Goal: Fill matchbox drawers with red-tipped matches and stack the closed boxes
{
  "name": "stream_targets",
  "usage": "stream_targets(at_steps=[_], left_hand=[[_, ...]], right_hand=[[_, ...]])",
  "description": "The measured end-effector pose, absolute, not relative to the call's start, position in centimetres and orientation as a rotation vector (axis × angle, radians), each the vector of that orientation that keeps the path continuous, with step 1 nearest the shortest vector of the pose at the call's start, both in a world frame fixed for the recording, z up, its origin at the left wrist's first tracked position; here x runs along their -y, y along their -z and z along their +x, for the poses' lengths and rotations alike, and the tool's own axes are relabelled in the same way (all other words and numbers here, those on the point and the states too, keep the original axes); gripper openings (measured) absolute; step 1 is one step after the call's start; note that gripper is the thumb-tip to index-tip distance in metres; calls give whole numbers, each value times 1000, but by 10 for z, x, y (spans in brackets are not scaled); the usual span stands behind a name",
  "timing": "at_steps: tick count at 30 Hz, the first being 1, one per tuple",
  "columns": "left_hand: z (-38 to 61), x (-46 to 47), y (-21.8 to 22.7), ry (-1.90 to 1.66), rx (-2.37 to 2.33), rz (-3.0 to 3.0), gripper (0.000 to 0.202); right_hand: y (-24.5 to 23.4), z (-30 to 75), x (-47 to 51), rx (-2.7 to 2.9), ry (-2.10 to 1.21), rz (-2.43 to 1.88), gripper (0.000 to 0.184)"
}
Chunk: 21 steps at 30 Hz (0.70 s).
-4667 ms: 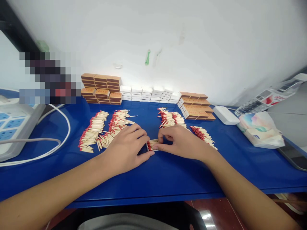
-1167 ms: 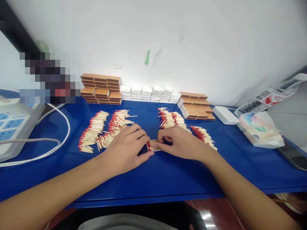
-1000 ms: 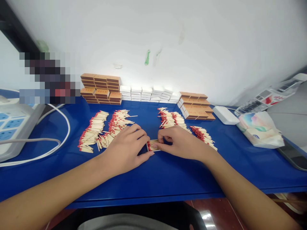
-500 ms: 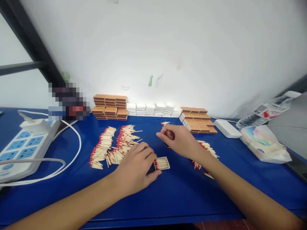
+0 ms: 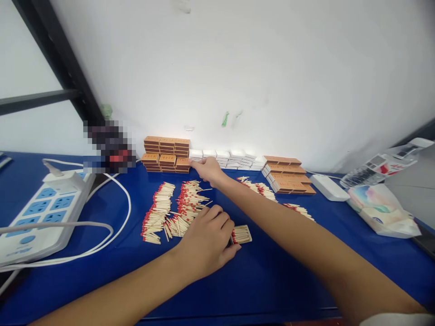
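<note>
My left hand [image 5: 210,235] is curled around the left end of a small matchbox tray [image 5: 250,236] with red-tipped matches in it. Its thumb lies along the tray's near side, and the tray's left end is hidden by the fingers. Stretched out to the back, my right hand [image 5: 208,170] has its fingertips at the right end of the left stack of orange matchboxes [image 5: 166,160]. Nothing shows in its grasp. Beside and behind it stands a row of white matchbox trays [image 5: 222,158]. Loose matches [image 5: 158,210] lie in heaps left of the left hand.
More matches [image 5: 260,188] lie beyond and right of my right forearm. A second matchbox stack [image 5: 288,174] stands at the back right, near a white box [image 5: 329,187], a tissue pack [image 5: 382,210] and a plastic bottle [image 5: 377,165]. A power strip [image 5: 50,213] with looping cables occupies the left.
My right hand has moved left and back, from above the right-hand matches to the orange matchbox stack. My left hand stays at the tray. The view has shifted slightly.
</note>
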<state>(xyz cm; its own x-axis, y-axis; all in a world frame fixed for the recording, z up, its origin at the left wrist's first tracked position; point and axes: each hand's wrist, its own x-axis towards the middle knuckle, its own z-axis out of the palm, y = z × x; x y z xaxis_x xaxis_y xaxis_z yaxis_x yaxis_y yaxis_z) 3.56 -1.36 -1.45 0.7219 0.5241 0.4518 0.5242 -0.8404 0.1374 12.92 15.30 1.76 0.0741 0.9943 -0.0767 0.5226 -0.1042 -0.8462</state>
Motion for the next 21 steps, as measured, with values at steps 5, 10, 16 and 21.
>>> stream_targets(at_steps=[5, 10, 16, 21], left_hand=[[35, 11, 16, 775, 891, -2903, 31], [34, 10, 16, 820, 899, -2884, 30], [34, 12, 12, 949, 1003, -2830, 20], [30, 5, 3, 1199, 1130, -2636, 18]], right_hand=[[-17, 113, -160, 1464, -1093, -1719, 43], [-30, 120, -149, 1471, -1090, -1660, 34], [-63, 196, -99, 1611, -816, -1411, 29], [-70, 274, -57, 1739, -588, -1292, 46]])
